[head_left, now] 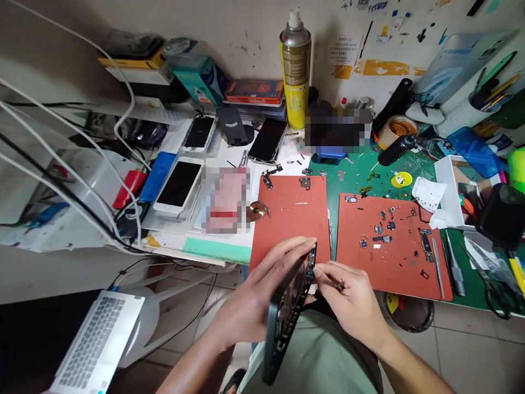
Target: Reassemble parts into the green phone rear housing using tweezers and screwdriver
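Observation:
My left hand is wrapped round an opened phone housing, tilted up on its edge above my lap. The housing has a dark green outer side, and its inside with small parts faces right. At its upper right edge, the fingers of my right hand are pinched together. Whatever they grip there is hidden; a tiny shiny bit shows by the curled fingers. Beyond the hands lies the left red-brown mat. On the right mat are several small phone parts, a narrow circuit board and a flat metal tool.
Several phones, including a white one, lie at the left. A yellow spray can stands at the back. Scissors and a pen-shaped tool lie right. White cables hang at the left above a laptop. A bin sits below.

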Motion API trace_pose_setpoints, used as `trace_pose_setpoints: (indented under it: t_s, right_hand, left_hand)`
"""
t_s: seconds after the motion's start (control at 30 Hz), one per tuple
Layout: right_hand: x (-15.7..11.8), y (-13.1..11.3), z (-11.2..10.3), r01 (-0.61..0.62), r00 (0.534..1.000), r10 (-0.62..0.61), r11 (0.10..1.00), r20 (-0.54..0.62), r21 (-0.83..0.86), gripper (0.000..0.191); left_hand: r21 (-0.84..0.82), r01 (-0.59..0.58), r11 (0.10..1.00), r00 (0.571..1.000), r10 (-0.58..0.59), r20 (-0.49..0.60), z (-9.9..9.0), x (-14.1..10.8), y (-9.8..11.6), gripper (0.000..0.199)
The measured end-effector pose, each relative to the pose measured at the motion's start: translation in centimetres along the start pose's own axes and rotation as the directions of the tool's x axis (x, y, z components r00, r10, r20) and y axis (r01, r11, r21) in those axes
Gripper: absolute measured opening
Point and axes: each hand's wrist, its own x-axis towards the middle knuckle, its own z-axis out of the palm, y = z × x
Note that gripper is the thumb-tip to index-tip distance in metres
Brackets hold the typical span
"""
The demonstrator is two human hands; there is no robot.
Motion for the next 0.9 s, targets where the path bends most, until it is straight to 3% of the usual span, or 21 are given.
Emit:
trace_pose_setpoints:
  t_s: [0.1,0.3,0.47,0.77,0.9]
  right_hand:
    - [0.4,-0.2,-0.5,0.041,0.999,-0.039,0.996,0.038,-0.079,0.029]
    - [1.1,-0.2,-1.2,0.075,0.991,-0.054,0.982,0.121,-0.172,0.025]
    - [1.4,0.0,-1.1,0.051,0.989,-0.026,0.984,0.145,-0.172,0.027]
    - [1.5,0.3,0.1,-0.103,0.986,0.121,0.983,0.114,-0.150,0.028]
    - [1.0,0.0,-1.4,-0.144,0.989,0.141,0.988,-0.052,-0.048,0.032]
  left_hand:
    - [0.043,-0.024,0.999,0.991,0.018,0.130,-0.5,0.1,0.8,0.093]
    - [0.092,-0.090,0.992,0.981,0.073,0.178,-0.6,0.5,1.5,0.092]
    - [0.092,-0.054,0.994,0.980,0.035,0.198,-0.6,0.3,0.9,0.090]
    - [0.066,0.030,0.997,0.989,-0.040,0.142,-0.1,-1.0,-1.3,0.089]
    - [0.105,0.123,0.987,0.992,-0.125,0.010,0.3,-1.4,-2.8,0.084]
